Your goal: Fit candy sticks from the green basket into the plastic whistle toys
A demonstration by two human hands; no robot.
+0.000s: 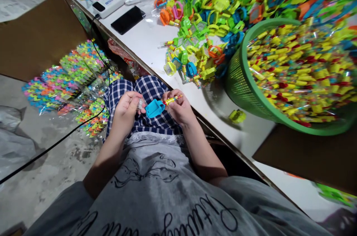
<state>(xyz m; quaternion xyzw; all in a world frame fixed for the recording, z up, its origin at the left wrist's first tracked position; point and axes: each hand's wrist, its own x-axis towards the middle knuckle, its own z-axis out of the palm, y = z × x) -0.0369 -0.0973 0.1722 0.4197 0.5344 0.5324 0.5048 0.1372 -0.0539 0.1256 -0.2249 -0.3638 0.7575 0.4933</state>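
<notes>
Above my lap, my left hand [126, 109] is closed, pinching a small clear, whitish piece [140, 104] whose kind I cannot make out. A blue plastic toy watch [155, 108] sits between both hands, its left edge near or touching my left fingertips. My right hand [180, 109] is closed on a thin yellow-and-red tube [172, 99] of small candies, held against the right end of the watch. Whether my right fingers also grip the watch is hidden. On the table edge beyond lie toy watches and tubes in a loose pile [192, 59].
A green basket [237, 83] full of yellow-red tubes stands on the white table [156, 55]. One yellow-green watch [237, 116] lies beside it. A black phone [128, 20] and white device [108, 4] are farther back. Bagged colourful pieces [64, 79] and a black cable [69, 133] are left.
</notes>
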